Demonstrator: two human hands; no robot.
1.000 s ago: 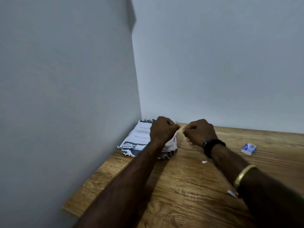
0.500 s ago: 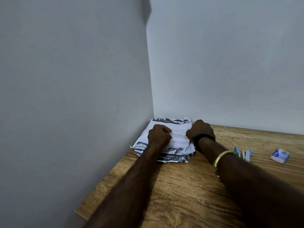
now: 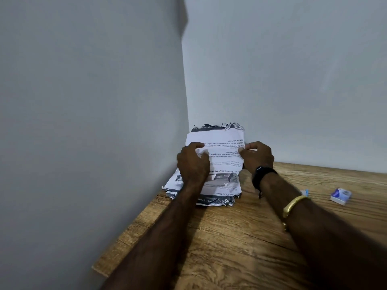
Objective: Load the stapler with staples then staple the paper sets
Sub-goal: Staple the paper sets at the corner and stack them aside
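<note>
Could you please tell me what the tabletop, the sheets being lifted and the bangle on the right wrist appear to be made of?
Tabletop: wood or wood-look laminate, matte, with visible grain lines.
Sheets: thin printed paper, matte, with torn ragged edges and a bend where they are lifted.
Bangle: probably gold-coloured metal, shiny, catching highlights.

Papers [image 3: 217, 155] in table [image 3: 240, 248] corner; staple box [image 3: 341, 196] well right.

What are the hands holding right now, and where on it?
Both hands hold the top printed sheet, lifted off the paper pile: the left hand at its left edge, the right hand at its right edge.
</note>
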